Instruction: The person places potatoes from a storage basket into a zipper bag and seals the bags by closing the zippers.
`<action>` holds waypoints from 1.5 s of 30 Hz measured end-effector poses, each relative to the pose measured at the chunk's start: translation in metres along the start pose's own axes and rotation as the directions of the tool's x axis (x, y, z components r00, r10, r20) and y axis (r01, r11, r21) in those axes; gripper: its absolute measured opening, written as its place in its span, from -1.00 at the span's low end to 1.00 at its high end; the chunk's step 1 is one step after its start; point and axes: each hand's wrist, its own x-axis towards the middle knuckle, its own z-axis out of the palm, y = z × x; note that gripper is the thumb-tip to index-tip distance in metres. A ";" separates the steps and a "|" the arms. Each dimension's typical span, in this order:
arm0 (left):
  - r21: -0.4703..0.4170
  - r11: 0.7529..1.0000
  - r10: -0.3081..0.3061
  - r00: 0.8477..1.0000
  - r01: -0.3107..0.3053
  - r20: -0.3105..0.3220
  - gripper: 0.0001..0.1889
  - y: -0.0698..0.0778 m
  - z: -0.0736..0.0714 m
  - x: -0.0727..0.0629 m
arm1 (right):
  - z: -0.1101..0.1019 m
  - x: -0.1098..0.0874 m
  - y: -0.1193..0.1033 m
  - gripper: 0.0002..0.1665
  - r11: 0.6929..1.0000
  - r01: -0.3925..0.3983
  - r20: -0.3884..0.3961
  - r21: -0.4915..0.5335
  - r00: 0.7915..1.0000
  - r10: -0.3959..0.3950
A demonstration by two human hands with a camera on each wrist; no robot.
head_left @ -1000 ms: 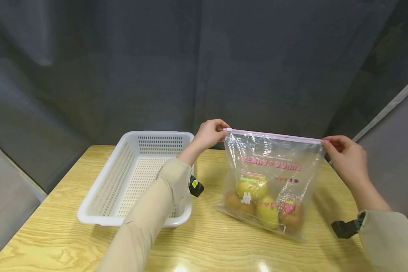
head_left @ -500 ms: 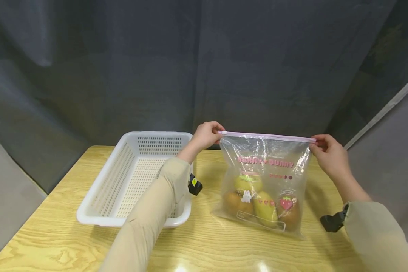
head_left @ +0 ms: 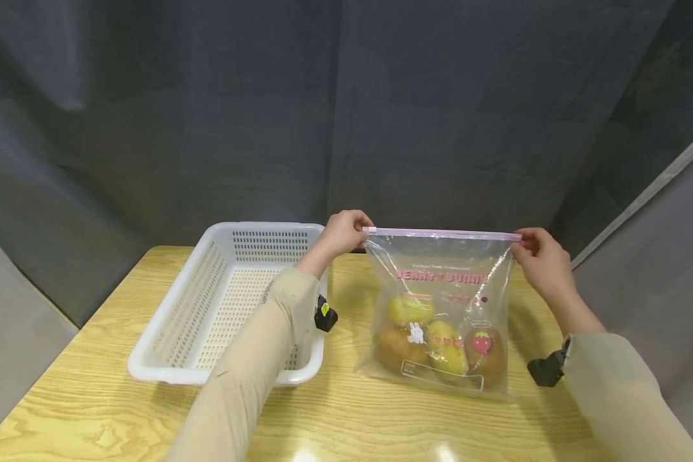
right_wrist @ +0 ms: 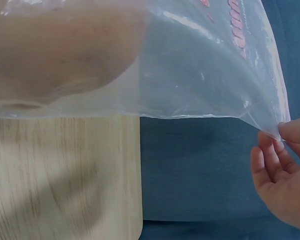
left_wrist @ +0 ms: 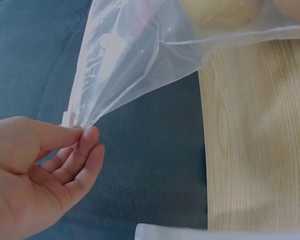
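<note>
A clear zip bag with pink lettering and a pink zip strip hangs upright between my hands, its bottom right at the table. Inside it show yellow fruits and brown round ones, low in the bag. My left hand pinches the top left corner between thumb and fingertips, beside the white zip slider. At the opposite top corner my right hand pinches the bag the same way, and the strip is stretched straight. The right wrist view shows a large brown fruit through the plastic.
A white slotted plastic basket stands left of the bag, with my left forearm crossing over its right side. Both are on a light wooden table. Dark curtains hang behind the table's far edge.
Both hands have moved left with the bag, the right one farther, and the left hand is slightly lower. The bag now hangs more squarely, its top strip closer to level. The basket stays put.
</note>
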 end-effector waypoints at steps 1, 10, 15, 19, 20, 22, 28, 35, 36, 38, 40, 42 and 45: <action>0.007 1.000 0.002 1.000 -0.002 0.001 -0.83 0.000 -0.001 0.000 | 0.002 0.001 0.000 -0.57 1.000 0.001 0.000 -0.001 1.000 -0.001; 0.086 0.996 0.032 0.999 -0.030 -0.023 -0.82 0.001 -0.013 -0.001 | 0.013 0.007 -0.001 -0.60 1.000 0.027 -0.005 0.014 1.000 -0.027; 0.122 0.991 0.049 0.998 -0.044 -0.032 -0.82 0.001 -0.018 0.001 | 0.014 0.008 -0.003 -0.59 1.000 0.005 -0.026 0.027 1.000 -0.004; 0.157 0.986 0.070 0.996 -0.062 -0.050 -0.82 0.002 -0.023 0.002 | 0.015 0.011 -0.006 -0.56 0.999 -0.022 -0.026 0.035 0.999 0.023; 0.161 0.985 0.073 0.996 -0.063 -0.053 -0.82 0.003 -0.023 0.003 | 0.015 0.011 -0.006 -0.56 0.999 -0.025 -0.025 0.034 0.999 0.026; 0.167 0.984 0.071 0.996 -0.060 -0.057 -0.82 0.003 -0.024 0.004 | 0.015 0.012 -0.007 -0.56 0.999 -0.029 -0.020 0.036 0.999 0.030; 0.171 0.985 0.028 0.999 -0.020 -0.046 -0.78 -0.003 -0.018 0.004 | 0.022 0.013 -0.004 -0.58 0.999 -0.016 -0.015 0.047 1.000 0.016; 0.169 0.986 -0.006 1.000 0.006 0.001 -0.62 -0.009 -0.008 0.003 | 0.031 0.011 0.001 -0.43 0.988 -0.070 0.074 0.136 0.995 0.060; 0.171 0.985 -0.014 1.000 0.012 0.012 -0.59 -0.010 -0.006 0.003 | 0.033 0.010 0.002 -0.40 0.985 -0.081 0.096 0.152 0.993 0.067; 0.173 0.985 -0.033 0.999 0.026 0.038 -0.52 -0.012 -0.004 0.002 | 0.036 0.009 0.004 -0.34 0.981 -0.094 0.132 0.171 0.989 0.072; 0.170 0.985 -0.046 0.997 0.035 0.060 -0.44 -0.013 -0.002 0.001 | 0.040 0.008 0.007 -0.30 0.975 -0.105 0.163 0.198 0.984 0.073; 0.170 0.985 -0.041 0.995 0.025 0.087 -0.41 -0.013 0.000 0.000 | 0.043 0.006 0.009 -0.26 0.967 -0.117 0.196 0.227 0.978 0.073; 0.198 0.980 -0.017 0.991 -0.010 0.133 -0.47 -0.014 0.002 0.000 | 0.046 0.004 0.011 -0.25 0.959 -0.132 0.223 0.249 0.972 0.076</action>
